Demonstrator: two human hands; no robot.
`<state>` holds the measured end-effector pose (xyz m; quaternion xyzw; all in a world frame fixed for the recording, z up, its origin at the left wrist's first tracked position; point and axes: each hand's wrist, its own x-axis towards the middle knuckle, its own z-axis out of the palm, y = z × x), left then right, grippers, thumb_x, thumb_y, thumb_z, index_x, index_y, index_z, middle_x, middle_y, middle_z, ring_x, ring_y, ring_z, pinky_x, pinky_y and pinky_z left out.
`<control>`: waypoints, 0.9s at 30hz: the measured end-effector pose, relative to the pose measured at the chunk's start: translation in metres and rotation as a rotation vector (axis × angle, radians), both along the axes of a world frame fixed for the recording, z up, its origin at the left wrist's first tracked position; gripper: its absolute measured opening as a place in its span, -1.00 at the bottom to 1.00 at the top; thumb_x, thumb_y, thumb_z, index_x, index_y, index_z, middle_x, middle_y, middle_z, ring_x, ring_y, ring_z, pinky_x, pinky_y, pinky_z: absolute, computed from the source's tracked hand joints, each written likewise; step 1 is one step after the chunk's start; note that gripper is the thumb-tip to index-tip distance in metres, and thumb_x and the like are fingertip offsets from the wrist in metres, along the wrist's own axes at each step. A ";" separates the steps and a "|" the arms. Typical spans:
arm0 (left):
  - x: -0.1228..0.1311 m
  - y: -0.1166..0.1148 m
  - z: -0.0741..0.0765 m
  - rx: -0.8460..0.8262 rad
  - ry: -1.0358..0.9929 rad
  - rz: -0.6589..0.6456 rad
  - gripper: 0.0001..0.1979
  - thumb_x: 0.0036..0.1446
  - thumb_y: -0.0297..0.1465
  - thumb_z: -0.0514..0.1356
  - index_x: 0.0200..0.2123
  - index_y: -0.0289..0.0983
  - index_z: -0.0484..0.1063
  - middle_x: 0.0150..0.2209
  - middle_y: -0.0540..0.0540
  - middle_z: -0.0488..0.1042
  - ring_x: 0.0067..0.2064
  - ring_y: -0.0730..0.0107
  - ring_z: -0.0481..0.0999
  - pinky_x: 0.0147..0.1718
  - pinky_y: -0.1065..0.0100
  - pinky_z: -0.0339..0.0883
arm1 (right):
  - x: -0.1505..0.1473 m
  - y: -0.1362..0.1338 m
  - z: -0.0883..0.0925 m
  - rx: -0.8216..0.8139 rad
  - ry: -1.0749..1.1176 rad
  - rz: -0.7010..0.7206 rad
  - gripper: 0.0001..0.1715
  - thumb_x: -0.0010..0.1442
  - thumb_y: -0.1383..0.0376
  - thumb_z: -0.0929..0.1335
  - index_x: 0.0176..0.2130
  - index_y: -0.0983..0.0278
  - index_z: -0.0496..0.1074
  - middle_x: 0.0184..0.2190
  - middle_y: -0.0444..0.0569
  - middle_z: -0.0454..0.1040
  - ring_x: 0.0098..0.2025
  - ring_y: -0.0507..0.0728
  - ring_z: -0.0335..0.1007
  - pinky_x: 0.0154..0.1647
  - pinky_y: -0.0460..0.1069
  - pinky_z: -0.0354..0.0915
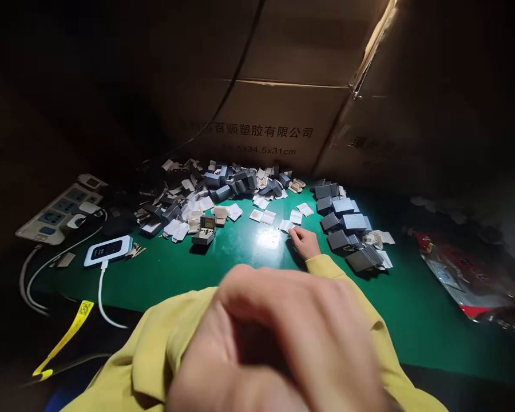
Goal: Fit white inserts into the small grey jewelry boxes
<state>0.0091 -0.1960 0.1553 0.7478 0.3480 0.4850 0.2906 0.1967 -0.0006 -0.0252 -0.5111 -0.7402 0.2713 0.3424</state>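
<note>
Close to the camera, my left hand (292,326) is raised, large and blurred, its fingers curled round. What it holds, if anything, cannot be made out. Farther off, my right hand (305,242) rests on the green table (249,257), its fingertips closed on the edge of a small white paper slip (286,225). Other white slips (268,217) lie just beyond and to the left of it. An open small grey box (204,232) with a pale lining stands left of the right hand. A column of dark grey boxes (339,240) stands to its right.
A heap of grey boxes (240,182) and paper pieces lies along the back. Cardboard cartons (266,103) rise behind it. At left are a power strip (64,209) and a white device (108,250) with a cable. A red-and-clear plastic bag (463,274) lies right.
</note>
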 end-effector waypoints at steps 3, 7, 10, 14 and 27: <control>-0.020 0.028 -0.015 0.175 0.082 0.200 -0.75 0.24 -0.24 0.01 -0.25 -0.11 0.47 -0.30 -0.10 0.49 -0.18 0.18 0.47 -0.14 0.07 0.37 | -0.002 0.000 0.001 0.016 0.000 0.002 -0.47 0.15 -0.03 0.17 -0.63 0.26 0.26 -0.65 -0.11 0.25 -0.53 0.03 0.11 -0.44 -0.05 0.07; -0.087 0.057 -0.080 0.101 0.612 0.805 -0.69 0.07 -0.27 0.21 -0.09 -0.19 0.47 0.12 -0.22 0.33 0.17 -0.06 0.24 0.12 -0.09 0.11 | -0.005 0.001 0.001 0.033 -0.040 0.003 -0.48 0.15 -0.02 0.15 -0.64 0.24 0.21 -0.65 -0.11 0.26 -0.54 0.03 0.11 -0.45 -0.05 0.04; -0.133 0.060 -0.129 -0.039 0.763 0.932 -0.79 0.02 -0.32 0.23 -0.24 -0.24 0.50 0.18 -0.27 0.28 0.21 -0.16 0.16 0.09 -0.14 0.10 | -0.006 0.001 0.002 0.038 -0.057 -0.010 -0.47 0.16 -0.02 0.14 -0.64 0.24 0.21 -0.65 -0.11 0.26 -0.54 0.04 0.11 -0.47 -0.05 0.04; -0.141 0.061 -0.150 0.031 0.686 0.862 -0.93 0.03 -0.44 0.17 -0.42 -0.23 0.47 0.07 -0.23 0.41 0.17 -0.09 0.24 0.09 -0.12 0.11 | -0.007 -0.005 0.007 0.132 -0.009 -0.084 -0.43 0.19 -0.04 0.12 -0.66 0.22 0.20 -0.68 -0.11 0.24 -0.56 0.03 0.11 -0.48 -0.05 0.09; 0.012 0.160 -0.165 -0.156 0.011 0.049 -0.78 0.07 -0.44 0.16 -0.23 -0.13 0.56 0.05 -0.18 0.43 0.23 0.13 0.21 0.26 0.00 -0.06 | -0.022 -0.009 0.004 -0.026 0.363 -0.236 -0.55 0.10 -0.04 0.25 -0.29 0.29 0.39 -0.50 -0.06 0.46 -0.47 0.08 0.34 -0.40 -0.04 0.30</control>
